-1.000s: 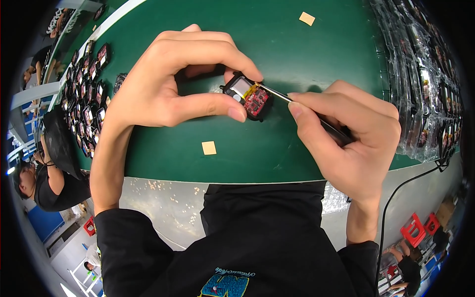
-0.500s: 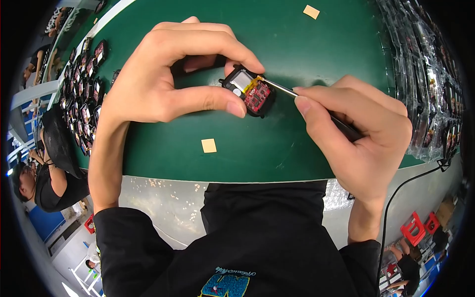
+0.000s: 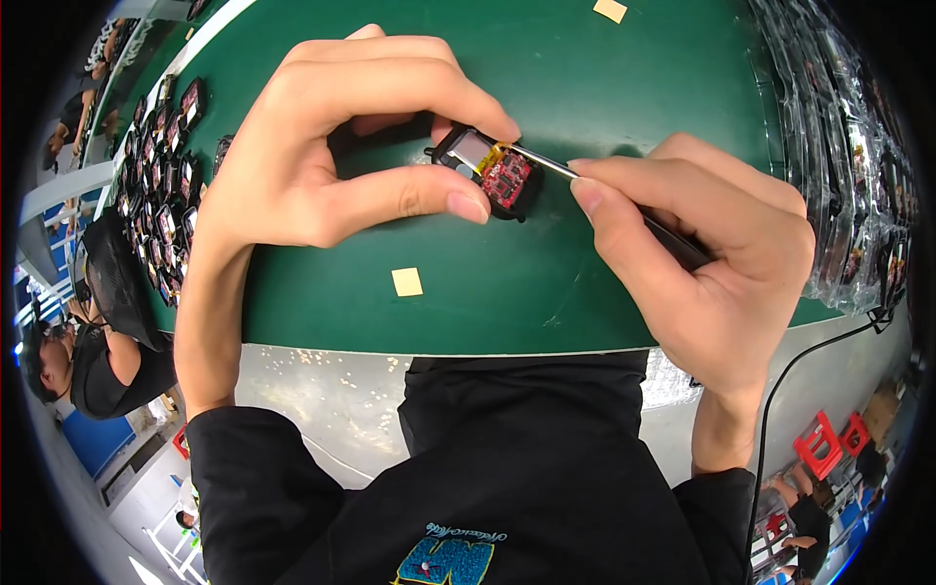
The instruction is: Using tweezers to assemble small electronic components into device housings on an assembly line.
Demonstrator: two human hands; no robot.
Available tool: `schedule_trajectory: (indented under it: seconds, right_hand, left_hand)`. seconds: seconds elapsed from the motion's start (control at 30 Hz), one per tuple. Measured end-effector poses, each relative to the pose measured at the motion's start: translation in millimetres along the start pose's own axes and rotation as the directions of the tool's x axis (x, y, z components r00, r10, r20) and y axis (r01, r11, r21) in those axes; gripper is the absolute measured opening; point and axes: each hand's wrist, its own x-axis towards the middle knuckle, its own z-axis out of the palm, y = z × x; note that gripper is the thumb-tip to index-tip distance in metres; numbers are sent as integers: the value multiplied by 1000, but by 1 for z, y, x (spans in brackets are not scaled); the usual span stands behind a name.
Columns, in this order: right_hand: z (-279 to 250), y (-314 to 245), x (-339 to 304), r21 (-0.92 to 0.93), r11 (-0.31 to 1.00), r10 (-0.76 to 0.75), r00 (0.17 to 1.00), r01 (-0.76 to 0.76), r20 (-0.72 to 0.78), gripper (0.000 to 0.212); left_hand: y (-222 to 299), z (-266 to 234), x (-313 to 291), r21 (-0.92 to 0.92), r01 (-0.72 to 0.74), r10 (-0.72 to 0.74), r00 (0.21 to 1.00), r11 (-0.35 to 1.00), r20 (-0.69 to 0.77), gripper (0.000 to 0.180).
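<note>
Between the thumb and fingers of my left hand (image 3: 336, 146) is a small black watch-like device case (image 3: 470, 151), its inside facing up. A red circuit board (image 3: 507, 179), a silver battery-like block and a strip of yellow tape show within it. My right hand (image 3: 717, 249) grips slim metal tweezers (image 3: 546, 162) with a dark handle, held like a pen. Their tip touches, or lies very close to, the upper edge of the case by the yellow tape. Whether the tip pinches anything is too small to tell.
Many similar open cases (image 3: 161, 195) stand along the table's left side. Stacked clear plastic trays (image 3: 843, 195) fill the right edge. Two pale paper squares (image 3: 407, 282) lie on the green tabletop (image 3: 487, 312). A black cable (image 3: 780, 390) hangs at right; a person (image 3: 93, 361) sits at left.
The case has tilted slightly and shifted a little up and left in my left hand. My right hand and the tweezers have followed slightly left and up, the tip staying at the case edge.
</note>
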Motion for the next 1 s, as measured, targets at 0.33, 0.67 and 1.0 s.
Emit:
schedule_trajectory:
  seconds: [0.33, 0.67, 1.0]
  right_hand:
    - [-1, 0, -1, 1, 1000, -15, 1000, 15, -3, 15]
    - [-5, -1, -2, -6, 1000, -12, 998, 12, -54, 14]
    - [-2, 2, -1, 148, 989, 46, 960, -5, -275, 6]
  left_hand:
    - [3, 0, 0, 38, -41, 41, 999, 998, -3, 63]
    - [0, 1, -3, 6, -22, 22, 999, 1000, -28, 63]
    - [7, 0, -2, 35, 79, -67, 962, 996, -265, 51]
